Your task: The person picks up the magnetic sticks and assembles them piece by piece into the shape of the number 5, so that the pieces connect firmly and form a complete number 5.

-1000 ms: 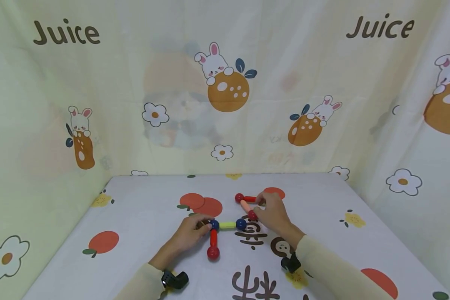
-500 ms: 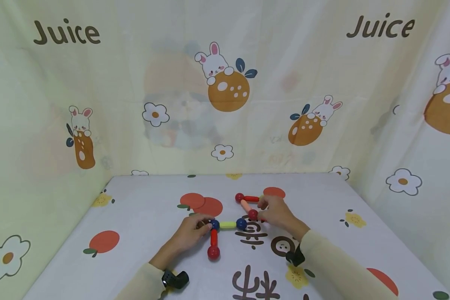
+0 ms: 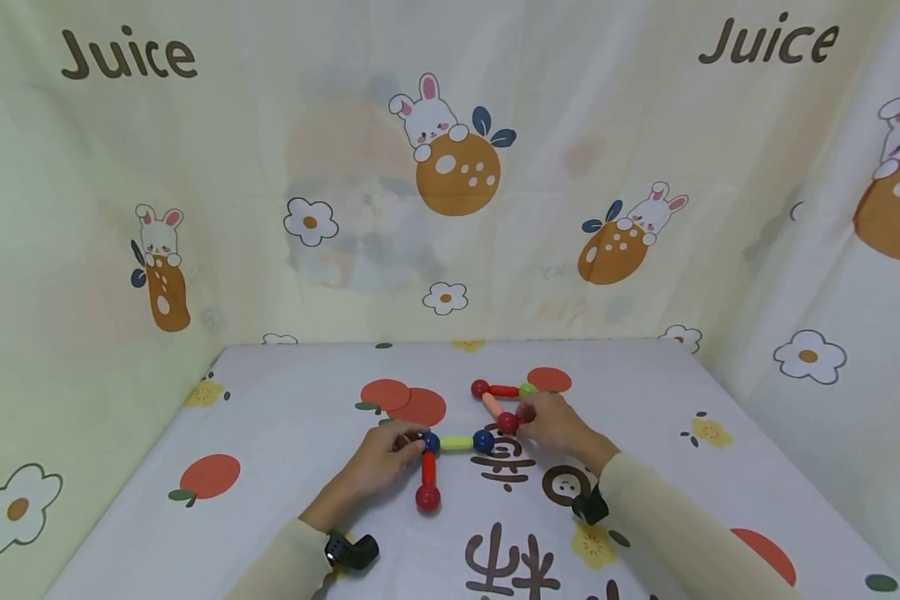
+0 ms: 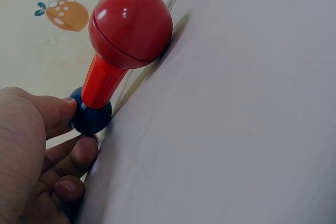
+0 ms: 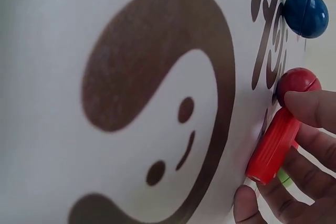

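Note:
My left hand (image 3: 384,457) pinches a dark blue ball (image 4: 92,113) of a toy rod-and-ball frame between thumb and fingers. From that ball a red rod (image 3: 428,468) runs toward me to a red ball (image 4: 131,27), and a yellow-green rod (image 3: 457,443) runs right to another blue ball (image 3: 483,442). My right hand (image 3: 558,423) grips a second frame at its near red ball (image 5: 297,84), thumb on the ball and fingers behind a short red rod (image 5: 274,148). A peach rod (image 3: 492,406) links this ball to a far red ball (image 3: 480,388).
Another red rod (image 3: 505,390) leads from the far red ball to a light green ball (image 3: 527,389), partly behind my right hand. A printed cloth covers the table (image 3: 285,392). Patterned curtains (image 3: 345,150) hang at the back and sides.
My right hand has shifted slightly right, uncovering more of the far red rod and the light green ball. My left hand keeps its pinch on the blue ball. The head view has tilted slightly.

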A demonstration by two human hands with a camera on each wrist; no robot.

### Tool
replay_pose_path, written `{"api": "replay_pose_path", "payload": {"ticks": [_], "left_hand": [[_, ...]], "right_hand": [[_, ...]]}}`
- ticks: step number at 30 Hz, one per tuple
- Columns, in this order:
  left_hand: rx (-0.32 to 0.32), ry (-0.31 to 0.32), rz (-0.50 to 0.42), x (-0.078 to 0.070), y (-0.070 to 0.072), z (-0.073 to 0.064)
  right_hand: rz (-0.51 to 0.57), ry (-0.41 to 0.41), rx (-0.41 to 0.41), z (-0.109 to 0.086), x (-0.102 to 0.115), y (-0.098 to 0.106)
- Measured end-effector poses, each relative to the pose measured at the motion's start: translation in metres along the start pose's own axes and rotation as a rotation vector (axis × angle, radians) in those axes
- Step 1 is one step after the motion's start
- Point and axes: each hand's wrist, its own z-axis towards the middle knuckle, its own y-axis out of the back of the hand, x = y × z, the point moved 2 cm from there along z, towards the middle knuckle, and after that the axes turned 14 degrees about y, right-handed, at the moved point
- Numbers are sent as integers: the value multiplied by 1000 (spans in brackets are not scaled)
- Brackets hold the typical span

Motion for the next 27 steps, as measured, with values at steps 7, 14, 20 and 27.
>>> {"api": "replay_pose_path", "payload": {"ticks": [7,14,20,27], "left_hand": [[-3,-4,-2,0,0,1],[-1,-19,-10,-2,1,0],[0,-22,-16,-1,1,0],[-4,-9,-8,-1,0,1]], "right_hand": [[-14,15,23,2,-2,0],[-27,30,51,4,-3,-2],[-68,47,66,4,-2,-2],[-92,41,74,2,-2,-1]]}}
